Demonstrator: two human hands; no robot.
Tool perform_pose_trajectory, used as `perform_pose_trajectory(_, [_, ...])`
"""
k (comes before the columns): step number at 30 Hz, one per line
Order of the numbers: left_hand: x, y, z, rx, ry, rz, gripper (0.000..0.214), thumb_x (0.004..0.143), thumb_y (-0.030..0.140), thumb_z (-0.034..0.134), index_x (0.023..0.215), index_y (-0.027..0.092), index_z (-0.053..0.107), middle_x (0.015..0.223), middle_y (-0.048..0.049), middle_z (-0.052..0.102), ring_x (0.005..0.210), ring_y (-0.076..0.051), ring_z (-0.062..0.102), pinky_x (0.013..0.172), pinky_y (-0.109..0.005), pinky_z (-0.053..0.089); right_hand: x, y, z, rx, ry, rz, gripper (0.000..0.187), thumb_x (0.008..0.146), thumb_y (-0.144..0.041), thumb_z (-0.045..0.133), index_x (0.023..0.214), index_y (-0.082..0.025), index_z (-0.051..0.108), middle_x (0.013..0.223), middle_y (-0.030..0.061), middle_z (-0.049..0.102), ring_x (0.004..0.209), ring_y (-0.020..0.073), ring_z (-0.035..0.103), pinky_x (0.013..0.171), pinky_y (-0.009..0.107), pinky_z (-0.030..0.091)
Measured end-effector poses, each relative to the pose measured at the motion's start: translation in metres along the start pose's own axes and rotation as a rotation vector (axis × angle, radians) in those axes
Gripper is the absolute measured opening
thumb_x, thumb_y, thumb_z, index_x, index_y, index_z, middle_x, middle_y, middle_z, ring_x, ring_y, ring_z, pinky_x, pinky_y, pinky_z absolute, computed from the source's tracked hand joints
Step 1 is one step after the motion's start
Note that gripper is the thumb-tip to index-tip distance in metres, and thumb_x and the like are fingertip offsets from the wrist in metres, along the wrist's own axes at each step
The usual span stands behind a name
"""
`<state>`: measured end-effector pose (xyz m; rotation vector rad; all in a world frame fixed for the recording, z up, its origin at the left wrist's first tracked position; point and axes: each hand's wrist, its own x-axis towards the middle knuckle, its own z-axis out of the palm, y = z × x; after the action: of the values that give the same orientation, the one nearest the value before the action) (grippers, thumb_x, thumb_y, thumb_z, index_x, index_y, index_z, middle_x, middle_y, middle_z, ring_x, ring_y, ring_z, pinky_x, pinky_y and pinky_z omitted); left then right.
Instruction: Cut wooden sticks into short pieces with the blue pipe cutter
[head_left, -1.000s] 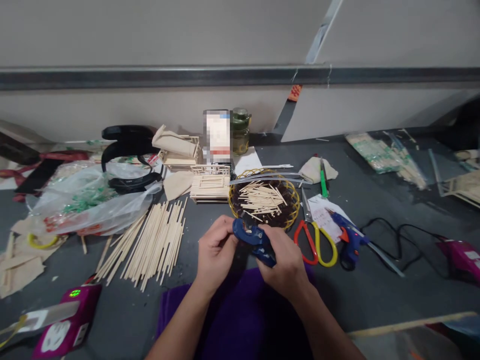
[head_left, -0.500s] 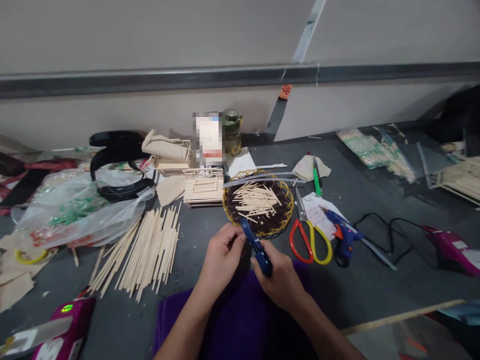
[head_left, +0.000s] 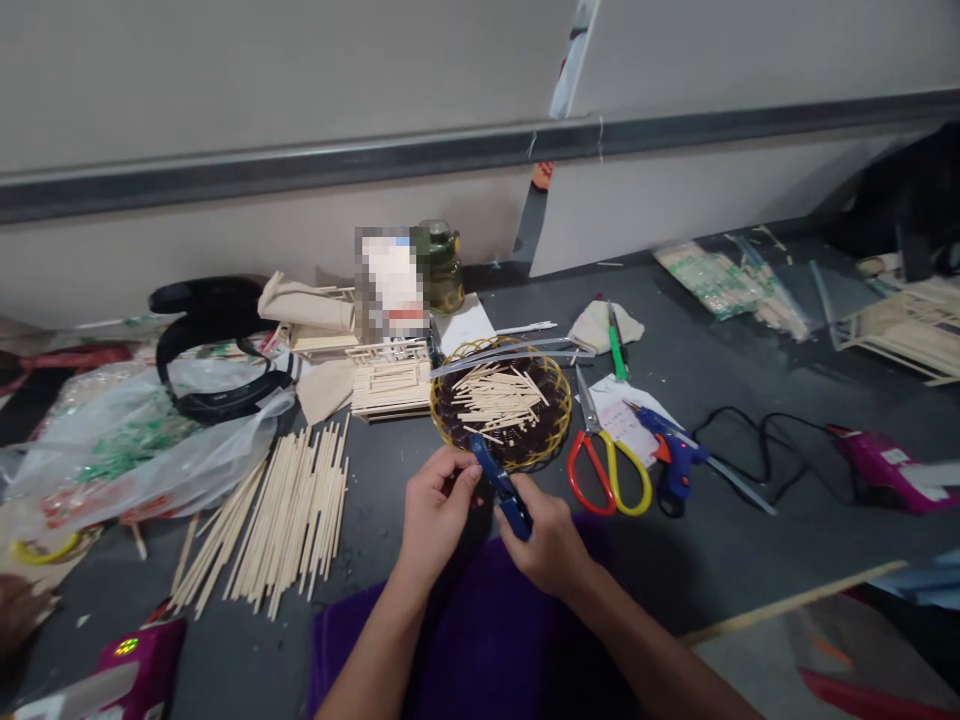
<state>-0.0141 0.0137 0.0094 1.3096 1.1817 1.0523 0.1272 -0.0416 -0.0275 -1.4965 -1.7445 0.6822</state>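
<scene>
My right hand point(head_left: 546, 538) is closed around a blue cutter tool point(head_left: 501, 487), whose head points toward a round woven basket point(head_left: 555, 436) full of short cut wooden sticks point(head_left: 499, 393). My left hand point(head_left: 435, 512) is curled with its fingertips pinched just left of the cutter's head; whatever they pinch is too small to make out. Both hands hover over a purple cloth point(head_left: 480, 640) at the table's near edge.
A pile of long wooden sticks point(head_left: 289, 515) lies left of my hands. Red-and-yellow scissors point(head_left: 604, 455) and a blue glue gun point(head_left: 675, 455) with a black cord lie to the right. A small stick-built model point(head_left: 390, 380), a plastic bag point(head_left: 135, 440) and black headphones point(head_left: 217, 350) sit behind.
The cutter has turned from lying flat across both hands to edge-on in my right hand. The view has drifted right, so everything sits further left in frame.
</scene>
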Motion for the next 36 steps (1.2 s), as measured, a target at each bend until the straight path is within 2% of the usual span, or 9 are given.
perform_pose_trajectory(5, [-0.002, -0.005, 0.003, 0.008, 0.017, 0.041, 0.018, 0.082, 0.031, 0.063, 0.072, 0.016, 0.067, 0.069, 0.0012, 0.055, 0.052, -0.010, 0.054, 0.050, -0.022, 0.045, -0.001, 0.000, -0.001, -0.015, 0.007, 0.026, 0.011, 0.083, -0.020, 0.049, 0.093, -0.021, 0.053, 0.069, 0.0011, 0.065, 0.060, 0.0178, 0.065, 0.058, 0.024, 0.046])
perform_pose_trajectory(8, [-0.003, -0.010, 0.001, 0.091, 0.042, 0.151, 0.018, 0.085, 0.030, 0.061, 0.076, 0.017, 0.069, 0.070, -0.0008, 0.060, 0.064, -0.014, 0.058, 0.059, -0.024, 0.047, -0.001, -0.002, -0.002, -0.066, 0.000, 0.061, 0.012, 0.083, -0.022, 0.049, 0.094, -0.021, 0.055, 0.068, 0.0012, 0.065, 0.059, 0.0186, 0.065, 0.058, 0.025, 0.046])
perform_pose_trajectory(14, [-0.002, -0.018, -0.006, 0.330, -0.060, 0.319, 0.029, 0.095, 0.023, 0.042, 0.110, 0.019, 0.067, 0.116, -0.0090, 0.066, 0.106, -0.020, 0.062, 0.092, -0.034, 0.049, -0.006, -0.001, -0.014, 0.043, 0.101, 0.162, 0.010, 0.089, -0.029, 0.048, 0.091, -0.022, 0.054, 0.068, 0.0005, 0.064, 0.059, 0.0174, 0.065, 0.056, 0.023, 0.048])
perform_pose_trajectory(19, [-0.006, -0.022, 0.001, 0.788, -0.161, 0.407, 0.022, 0.090, 0.017, 0.051, 0.104, 0.019, 0.067, 0.109, -0.0081, 0.069, 0.101, -0.021, 0.063, 0.089, -0.034, 0.050, -0.015, -0.005, -0.021, 0.124, 0.085, 0.191, 0.009, 0.088, -0.029, 0.050, 0.091, -0.022, 0.054, 0.062, -0.0016, 0.060, 0.053, 0.0159, 0.063, 0.052, 0.022, 0.047])
perform_pose_trajectory(24, [-0.017, -0.008, 0.003, 0.929, -0.260, 0.324, 0.019, 0.092, 0.020, 0.049, 0.097, 0.020, 0.067, 0.100, -0.0070, 0.069, 0.091, -0.021, 0.065, 0.077, -0.031, 0.051, -0.020, -0.009, -0.017, 0.101, 0.043, 0.172, 0.010, 0.087, -0.028, 0.048, 0.092, -0.021, 0.054, 0.060, -0.0018, 0.060, 0.053, 0.0168, 0.063, 0.052, 0.023, 0.047])
perform_pose_trajectory(27, [-0.021, 0.003, -0.002, 0.843, -0.292, 0.256, 0.021, 0.088, 0.015, 0.054, 0.104, 0.020, 0.065, 0.101, -0.0061, 0.070, 0.089, -0.020, 0.065, 0.077, -0.030, 0.050, -0.020, -0.007, -0.016, 0.073, 0.022, 0.157, 0.012, 0.087, -0.028, 0.048, 0.094, -0.020, 0.055, 0.065, 0.0004, 0.064, 0.059, 0.0185, 0.066, 0.055, 0.024, 0.048])
perform_pose_trajectory(30, [-0.021, 0.008, -0.008, 0.604, -0.234, 0.211, 0.036, 0.081, 0.019, 0.065, 0.116, 0.020, 0.060, 0.104, -0.0054, 0.070, 0.084, -0.018, 0.064, 0.076, -0.028, 0.050, -0.018, -0.007, -0.015, 0.055, -0.026, 0.139, 0.014, 0.086, -0.026, 0.049, 0.098, -0.020, 0.056, 0.076, 0.0038, 0.070, 0.069, 0.0206, 0.069, 0.062, 0.026, 0.051])
perform_pose_trajectory(34, [-0.017, 0.006, -0.012, 0.341, -0.172, 0.158, 0.012, 0.086, 0.025, 0.059, 0.091, 0.018, 0.067, 0.084, -0.0028, 0.070, 0.074, -0.015, 0.062, 0.066, -0.023, 0.047, -0.020, -0.011, -0.012, 0.030, -0.059, 0.177, 0.023, 0.086, -0.023, 0.051, 0.108, -0.021, 0.056, 0.089, 0.0057, 0.072, 0.080, 0.0227, 0.071, 0.070, 0.029, 0.053])
perform_pose_trajectory(36, [-0.015, 0.004, -0.012, 0.275, -0.154, 0.113, 0.014, 0.085, 0.025, 0.057, 0.079, 0.017, 0.068, 0.075, -0.0019, 0.069, 0.069, -0.014, 0.061, 0.063, -0.022, 0.046, -0.022, -0.016, -0.011, 0.002, -0.059, 0.202, 0.026, 0.085, -0.021, 0.053, 0.111, -0.022, 0.056, 0.092, 0.0053, 0.072, 0.084, 0.0230, 0.071, 0.073, 0.030, 0.054])
